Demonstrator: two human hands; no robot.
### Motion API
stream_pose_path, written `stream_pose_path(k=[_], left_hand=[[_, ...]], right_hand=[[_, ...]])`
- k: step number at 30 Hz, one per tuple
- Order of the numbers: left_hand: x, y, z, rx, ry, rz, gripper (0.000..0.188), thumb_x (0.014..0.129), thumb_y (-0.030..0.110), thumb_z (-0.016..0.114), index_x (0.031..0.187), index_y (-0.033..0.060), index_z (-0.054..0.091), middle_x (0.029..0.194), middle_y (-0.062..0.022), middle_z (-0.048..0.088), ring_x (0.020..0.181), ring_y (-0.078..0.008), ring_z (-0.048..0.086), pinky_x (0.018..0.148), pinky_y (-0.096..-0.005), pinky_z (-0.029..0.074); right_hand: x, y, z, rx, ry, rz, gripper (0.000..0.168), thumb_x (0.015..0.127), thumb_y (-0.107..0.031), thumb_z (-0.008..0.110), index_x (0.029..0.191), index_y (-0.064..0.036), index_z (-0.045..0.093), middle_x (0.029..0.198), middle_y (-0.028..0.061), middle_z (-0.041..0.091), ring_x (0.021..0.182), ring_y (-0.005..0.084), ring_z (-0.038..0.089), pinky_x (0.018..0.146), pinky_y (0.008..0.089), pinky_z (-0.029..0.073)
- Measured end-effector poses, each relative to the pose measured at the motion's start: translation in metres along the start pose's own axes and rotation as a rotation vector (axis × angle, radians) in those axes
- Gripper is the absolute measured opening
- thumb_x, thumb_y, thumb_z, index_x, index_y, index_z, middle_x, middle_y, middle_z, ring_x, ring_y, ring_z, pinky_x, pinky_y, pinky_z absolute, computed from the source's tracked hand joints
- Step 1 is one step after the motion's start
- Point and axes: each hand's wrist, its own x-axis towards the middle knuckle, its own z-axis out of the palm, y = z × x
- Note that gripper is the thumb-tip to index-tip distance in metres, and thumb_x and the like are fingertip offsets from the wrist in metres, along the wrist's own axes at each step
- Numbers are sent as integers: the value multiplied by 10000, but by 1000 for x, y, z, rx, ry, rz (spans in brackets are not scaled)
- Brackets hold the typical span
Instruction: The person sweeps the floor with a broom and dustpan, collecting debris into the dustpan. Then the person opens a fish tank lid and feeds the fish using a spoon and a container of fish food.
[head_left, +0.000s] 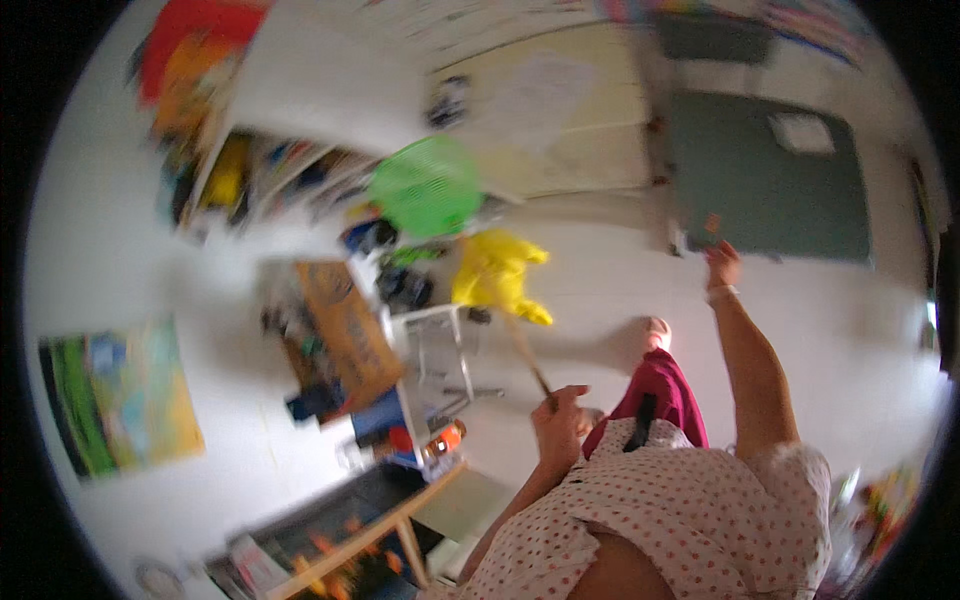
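My left hand (556, 431) is closed around a thin wooden stick (529, 356). The stick points away toward a yellow plastic bag (495, 274) on the floor, and blur hides where it ends. My right hand (723, 266) is stretched out at the near edge of a dark green panel or tabletop (772, 180). Just beyond its fingers is a small orange thing (712, 223); whether the fingers hold it is too blurred to tell. A white paper-like sheet (802, 133) lies on the green surface.
A bright green plastic basket (426, 186) stands by shelves packed with things. At left, a cardboard box (349, 330) rests on a white metal-framed table (431, 311), near an orange-labelled bottle (445, 439). A wooden-framed rack (367, 544) is at lower left. My foot (657, 334) is on the pale floor.
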Motion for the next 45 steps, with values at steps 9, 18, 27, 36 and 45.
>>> stream_pose_path(k=[9, 18, 27, 36, 45], left_hand=[[-57, -48, -149, -188, 74, 222, 362, 922, 323, 423, 725, 28, 498, 472, 39, 322, 391, -46, 256, 363, -228, 208], [-147, -124, -331, -442, 198, 309, 279, 919, 249, 364, 802, 40, 506, 507, 34, 359, 398, -58, 289, 373, -224, 215], [-131, -157, -455, -66, 331, 640, 260, 896, 173, 491, 1063, -22, 533, 991, -100, 601, 933, -158, 562, 822, -272, 458], [-52, -124, -670, 185, 834, 446, 652, 714, 187, 704, 1243, -28, 388, 1221, -179, 472, 1135, -267, 452, 932, -361, 384], [97, -30, -811, 313, 863, 588, 1117, 507, 265, 829, 1337, -24, 140, 1329, -211, 301, 1222, -342, 317, 1018, -404, 271]], right_hand=[[-235, 45, -4, -510, -547, 374, 165, 822, -193, 567, 919, -68, 614, 776, 39, 611, 613, 132, 544, 516, 235, 452], [-663, 39, 37, -496, -1616, 406, 286, 901, -164, 458, 1116, 17, 516, 797, 60, 601, 714, 114, 561, 676, 245, 465], [-754, 125, 145, -726, -1517, -64, 223, 912, -138, 394, 988, -26, 571, 602, -31, 440, 448, 47, 391, 395, 196, 348], [-765, 215, 406, -925, -1426, -1153, 301, 825, -197, 522, 1043, 6, 565, 894, 220, 591, 817, 354, 576, 724, 397, 451], [-762, 258, 472, -1196, -1450, -1276, 302, 822, -132, 497, 1096, -11, 530, 912, 205, 595, 855, 343, 573, 747, 385, 452]])
